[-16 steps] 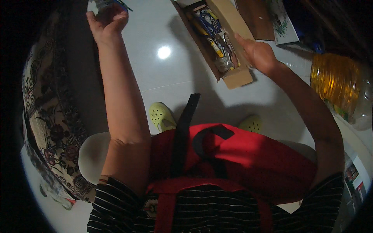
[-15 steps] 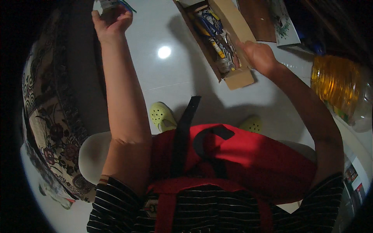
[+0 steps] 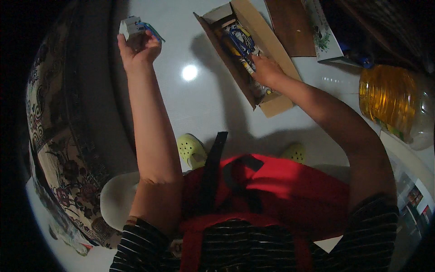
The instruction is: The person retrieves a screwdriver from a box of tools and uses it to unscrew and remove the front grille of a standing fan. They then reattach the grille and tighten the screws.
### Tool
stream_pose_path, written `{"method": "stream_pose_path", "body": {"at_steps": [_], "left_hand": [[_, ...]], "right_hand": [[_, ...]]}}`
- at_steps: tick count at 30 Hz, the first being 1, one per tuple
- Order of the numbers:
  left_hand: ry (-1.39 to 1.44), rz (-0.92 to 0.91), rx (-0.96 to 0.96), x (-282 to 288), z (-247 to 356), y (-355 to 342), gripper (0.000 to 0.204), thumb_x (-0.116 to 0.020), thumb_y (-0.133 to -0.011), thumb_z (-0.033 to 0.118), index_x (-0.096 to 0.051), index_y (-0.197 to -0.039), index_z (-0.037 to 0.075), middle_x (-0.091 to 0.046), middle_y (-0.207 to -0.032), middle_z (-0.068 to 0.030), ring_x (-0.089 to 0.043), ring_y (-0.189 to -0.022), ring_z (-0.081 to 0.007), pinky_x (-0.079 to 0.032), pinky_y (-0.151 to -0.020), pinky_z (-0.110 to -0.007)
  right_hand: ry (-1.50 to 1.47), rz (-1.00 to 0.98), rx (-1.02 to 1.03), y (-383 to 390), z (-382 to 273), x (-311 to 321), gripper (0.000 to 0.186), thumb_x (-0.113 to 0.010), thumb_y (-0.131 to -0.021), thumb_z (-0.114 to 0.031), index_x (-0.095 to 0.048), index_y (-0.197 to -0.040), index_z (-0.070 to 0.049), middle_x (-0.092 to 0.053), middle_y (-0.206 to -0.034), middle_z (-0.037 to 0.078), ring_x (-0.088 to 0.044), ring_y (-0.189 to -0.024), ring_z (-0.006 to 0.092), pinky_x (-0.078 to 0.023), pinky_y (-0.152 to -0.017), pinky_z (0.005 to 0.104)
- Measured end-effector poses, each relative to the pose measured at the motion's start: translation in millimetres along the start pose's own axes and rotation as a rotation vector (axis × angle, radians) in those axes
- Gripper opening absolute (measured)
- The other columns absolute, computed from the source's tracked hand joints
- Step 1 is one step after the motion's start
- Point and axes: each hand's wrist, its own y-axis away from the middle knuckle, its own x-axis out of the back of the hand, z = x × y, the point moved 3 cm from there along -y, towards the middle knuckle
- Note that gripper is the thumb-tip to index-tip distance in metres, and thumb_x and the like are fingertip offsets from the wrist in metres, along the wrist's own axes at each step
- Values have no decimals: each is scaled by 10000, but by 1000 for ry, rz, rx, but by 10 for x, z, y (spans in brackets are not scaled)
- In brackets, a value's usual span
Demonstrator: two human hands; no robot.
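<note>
Head view, and from where I stand most of the room is floor [image 3: 179,106]: pale, glossy tile with faint seams, catching one bright round lamp reflection and long soft shadows. On it, out in front of the person's yellow-green clogs [image 3: 191,149], a long cardboard box [image 3: 272,43] sits at a slant, open at the top, its near flap folded out. Inside lies a jumble of pens and tools [image 3: 241,38], blue, yellow and silvery. The right hand [image 3: 268,72] dips into it, fingers partly bent among the bits; I can't tell whether they grip anything. Off to the left, the left hand [image 3: 141,51] is raised, curled around a small whitish block [image 3: 131,28] with a blue-green strip [image 3: 153,31] beside it. Dark, flowered fabric [image 3: 50,167] drapes down the left side. Over on the right are a brown board [image 3: 290,29], a white carton [image 3: 322,34] with a plant picture, and a big clear jug [image 3: 387,97] of amber liquid. A red apron [image 3: 285,190] covers the person's lap.
</note>
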Motion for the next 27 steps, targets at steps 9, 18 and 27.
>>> {"method": "stream_pose_path", "body": {"at_steps": [9, 18, 27], "left_hand": [[-583, -295, -63, -468, -683, 626, 380, -655, -788, 292, -562, -1024, 9, -624, -864, -81, -575, -691, -163, -470, -605, -247], [-2383, -637, -419, -242, -1746, 839, 642, -706, -642, 474, -447, -1040, 41, -616, -927, -194, -592, -860, -362, -468, -707, -433], [-2106, -728, -1171, -92, -1809, 880, 544, -689, -682, 262, -465, -1128, 46, -528, -1092, -188, -483, -1032, -349, -398, -871, -411]], "right_hand": [[-88, -150, 44, 57, -47, 29, 503, -543, -710, -92, -477, -1208, -107, -526, -1137, 156, -545, -987, 334, -469, -795, 407], [-549, -574, 189, 704, 396, 1041, 234, -540, -822, -254, -612, -887, -40, -616, -784, 24, -563, -663, 135, -454, -595, 266], [-1440, 284, -550, 1273, 1908, 1150, 484, -540, -841, -323, -390, -1210, -48, -526, -1036, 146, -552, -952, 219, -482, -824, 335]]}}
